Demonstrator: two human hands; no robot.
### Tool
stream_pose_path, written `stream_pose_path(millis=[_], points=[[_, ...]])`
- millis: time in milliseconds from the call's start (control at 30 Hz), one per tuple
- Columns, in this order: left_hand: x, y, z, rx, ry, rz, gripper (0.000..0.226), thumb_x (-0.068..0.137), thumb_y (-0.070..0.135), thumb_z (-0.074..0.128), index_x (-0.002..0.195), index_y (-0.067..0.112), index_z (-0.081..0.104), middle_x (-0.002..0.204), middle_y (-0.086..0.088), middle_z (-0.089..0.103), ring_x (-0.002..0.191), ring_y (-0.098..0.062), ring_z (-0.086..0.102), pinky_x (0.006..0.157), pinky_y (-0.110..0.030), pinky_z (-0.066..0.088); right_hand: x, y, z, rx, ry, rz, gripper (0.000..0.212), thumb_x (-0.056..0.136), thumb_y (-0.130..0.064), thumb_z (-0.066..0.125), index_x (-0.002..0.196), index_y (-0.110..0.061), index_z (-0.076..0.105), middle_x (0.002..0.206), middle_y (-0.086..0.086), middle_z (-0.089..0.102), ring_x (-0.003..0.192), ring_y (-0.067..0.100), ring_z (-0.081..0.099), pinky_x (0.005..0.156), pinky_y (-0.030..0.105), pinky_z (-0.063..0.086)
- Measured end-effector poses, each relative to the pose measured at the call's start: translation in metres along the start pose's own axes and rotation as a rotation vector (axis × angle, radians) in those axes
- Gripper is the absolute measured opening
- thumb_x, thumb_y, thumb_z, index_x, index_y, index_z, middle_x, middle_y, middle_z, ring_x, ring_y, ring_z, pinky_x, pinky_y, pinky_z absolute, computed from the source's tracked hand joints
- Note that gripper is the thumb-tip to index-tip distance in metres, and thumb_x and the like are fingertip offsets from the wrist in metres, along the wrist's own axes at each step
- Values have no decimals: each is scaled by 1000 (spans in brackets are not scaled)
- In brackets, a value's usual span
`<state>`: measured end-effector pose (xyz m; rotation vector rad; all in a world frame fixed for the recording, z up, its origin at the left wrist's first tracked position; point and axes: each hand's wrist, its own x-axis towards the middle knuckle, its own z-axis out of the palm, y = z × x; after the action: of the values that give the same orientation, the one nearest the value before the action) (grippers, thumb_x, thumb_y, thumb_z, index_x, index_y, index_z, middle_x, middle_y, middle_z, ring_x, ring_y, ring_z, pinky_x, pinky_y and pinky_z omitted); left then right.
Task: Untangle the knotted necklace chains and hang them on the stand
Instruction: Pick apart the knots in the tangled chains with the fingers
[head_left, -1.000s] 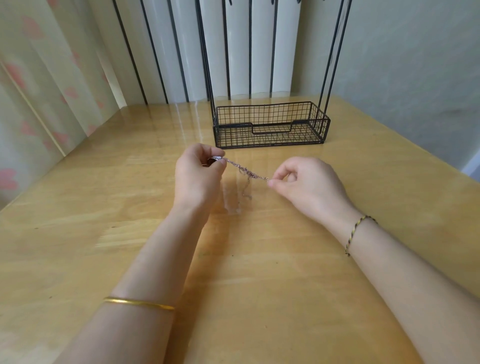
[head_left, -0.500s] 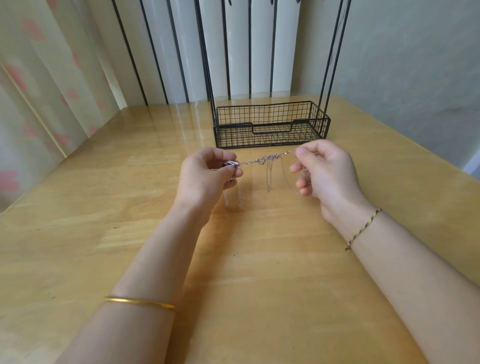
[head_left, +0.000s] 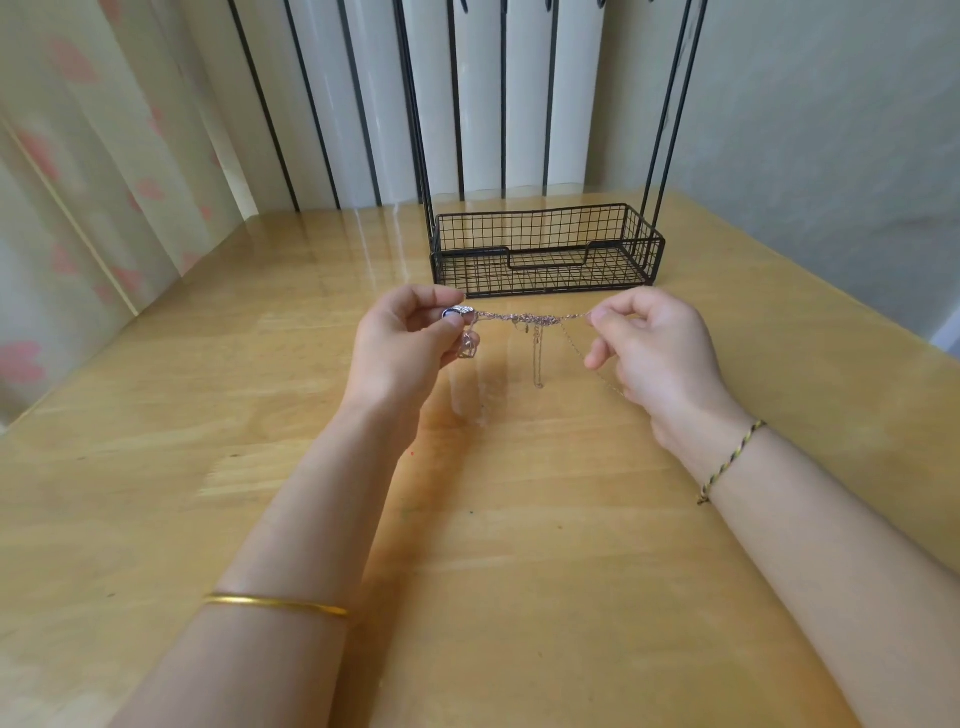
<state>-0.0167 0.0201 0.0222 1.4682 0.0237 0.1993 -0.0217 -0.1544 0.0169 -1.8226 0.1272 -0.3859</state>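
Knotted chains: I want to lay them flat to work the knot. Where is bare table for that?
Bare table between the forearms, under the chains; more left of the left hand and right of the right hand. Crowded only at the far edge, where the stand's wire basket sits.

A wide wooden table (head_left: 208, 467) in a light honey tone is seen filling most of the view. Its glossy top is marked by pale grain streaks, and soft light is reflected along its far part. To the left, a cream curtain (head_left: 78, 182) printed with faint pink blossoms is hung in loose folds beside the table's edge. Behind the far edge, white vertical panels (head_left: 363, 104) separated by thin dark bars are set. To the right, the table is bordered by a plain pale grey-green wall (head_left: 831, 130), evenly lit.
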Motion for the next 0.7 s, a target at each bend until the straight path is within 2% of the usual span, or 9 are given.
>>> stream_pose_path(millis=[233, 500, 600, 700], points=[[1, -1, 1, -63, 9, 14, 23, 95, -3, 44, 97, 15, 57, 81, 0, 63, 80, -13, 67, 90, -31, 51, -3, 3, 4, -93, -116, 22, 19, 92, -13, 50, 74, -19, 52, 60, 2, 65, 29, 7, 32, 34, 18, 26], [2, -2, 2, -55, 50, 93, 26, 95, -5, 40, 100, 15, 56, 88, -3, 53, 59, -8, 57, 69, -20, 51, -5, 2, 6, -171, -160, -26, 19, 93, -16, 47, 76, -22, 48, 65, 4, 68, 29, 8, 29, 41, 23, 28], [2, -3, 2, 7, 70, 115, 26, 95, -3, 43, 100, 18, 58, 89, 0, 54, 57, -2, 53, 67, -19, 48, -4, 5, 6, -263, -147, -68, 21, 93, -17, 48, 74, -25, 48, 70, 2, 67, 38, 10, 38, 46, 24, 32], [1, -1, 1, 14, 15, 135, 26, 94, -3, 45, 98, 18, 59, 90, -2, 55, 59, -8, 50, 64, -21, 46, -3, 7, 6, -377, -141, -134, 11, 89, -19, 52, 83, -27, 56, 79, -6, 62, 57, 14, 52, 57, 26, 40]])
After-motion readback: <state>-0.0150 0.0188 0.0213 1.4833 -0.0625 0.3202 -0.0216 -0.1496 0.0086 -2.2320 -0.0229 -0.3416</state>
